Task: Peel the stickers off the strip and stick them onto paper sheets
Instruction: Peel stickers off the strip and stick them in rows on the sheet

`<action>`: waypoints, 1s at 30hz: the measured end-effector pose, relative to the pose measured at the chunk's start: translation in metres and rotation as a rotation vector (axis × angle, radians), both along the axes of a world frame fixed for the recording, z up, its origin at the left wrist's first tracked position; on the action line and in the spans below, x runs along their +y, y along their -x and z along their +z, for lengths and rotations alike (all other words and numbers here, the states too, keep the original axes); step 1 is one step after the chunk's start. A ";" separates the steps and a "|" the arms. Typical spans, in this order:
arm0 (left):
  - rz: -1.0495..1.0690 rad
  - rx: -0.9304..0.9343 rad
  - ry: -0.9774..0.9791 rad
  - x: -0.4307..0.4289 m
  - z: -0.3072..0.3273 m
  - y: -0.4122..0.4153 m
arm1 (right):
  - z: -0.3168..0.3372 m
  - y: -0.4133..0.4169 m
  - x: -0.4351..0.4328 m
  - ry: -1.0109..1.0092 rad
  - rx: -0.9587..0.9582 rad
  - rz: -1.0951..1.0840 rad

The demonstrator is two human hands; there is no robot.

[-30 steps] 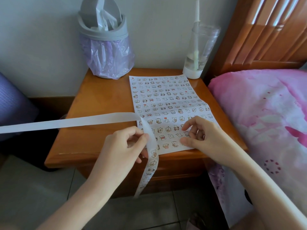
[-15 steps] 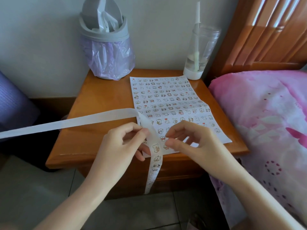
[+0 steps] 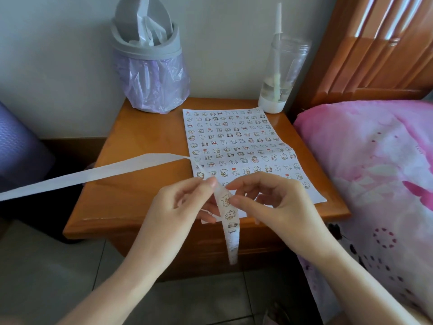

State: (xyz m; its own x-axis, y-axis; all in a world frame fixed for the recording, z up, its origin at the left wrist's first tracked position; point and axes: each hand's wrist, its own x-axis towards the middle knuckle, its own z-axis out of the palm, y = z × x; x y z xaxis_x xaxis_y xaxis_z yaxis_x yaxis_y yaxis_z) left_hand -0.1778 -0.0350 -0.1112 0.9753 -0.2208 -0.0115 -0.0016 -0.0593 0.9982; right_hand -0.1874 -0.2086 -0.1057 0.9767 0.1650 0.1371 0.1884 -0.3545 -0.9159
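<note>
The left hand [image 3: 178, 207] pinches the strip [image 3: 228, 214] between thumb and forefinger, over the front edge of the worktop [image 3: 140, 184]. From that grip the strip goes two ways. The bare backing runs off toward 9 o'clock and out of view. The printed part hangs straight down toward 6 o'clock, so its long axis is near upright.

The top sticker [image 3: 225, 200] sits just below the left grip, at about 5 o'clock from it. The right hand [image 3: 269, 202] comes in from 3 o'clock, with its curled thumb and forefinger pinching the strip's right edge at that sticker. Whether a fingertip is already under the sticker's edge is too small to tell.

The paper sheet [image 3: 234, 137] lies flat on the worktop at 12 o'clock from both hands, its long side running away from the person (most of it is already filled with rows of stickers). Bare paper shows only at the near end, at about 2 o'clock from the right hand. That hand is the nearer one, so the peel probably goes sideways toward 3 o'clock and then forward onto that patch.
</note>
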 end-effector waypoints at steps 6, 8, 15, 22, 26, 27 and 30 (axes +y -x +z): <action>0.014 -0.009 -0.038 0.000 -0.002 -0.001 | -0.002 0.002 0.002 0.083 -0.051 -0.028; 0.023 -0.021 -0.055 -0.001 -0.003 -0.001 | -0.002 0.002 0.003 0.093 -0.072 -0.031; 0.035 -0.040 -0.070 -0.002 -0.003 -0.001 | -0.001 0.003 0.005 0.106 -0.082 -0.024; 0.033 -0.049 -0.095 -0.001 -0.004 -0.001 | -0.002 0.002 0.005 0.117 -0.094 -0.033; 0.038 -0.058 -0.114 -0.001 -0.005 -0.002 | -0.003 0.002 0.006 0.138 -0.108 -0.033; 0.039 -0.059 -0.121 -0.001 -0.006 -0.002 | -0.003 0.002 0.006 0.147 -0.117 -0.031; 0.042 -0.062 -0.154 -0.002 -0.007 -0.002 | -0.005 0.001 0.006 0.175 -0.147 -0.037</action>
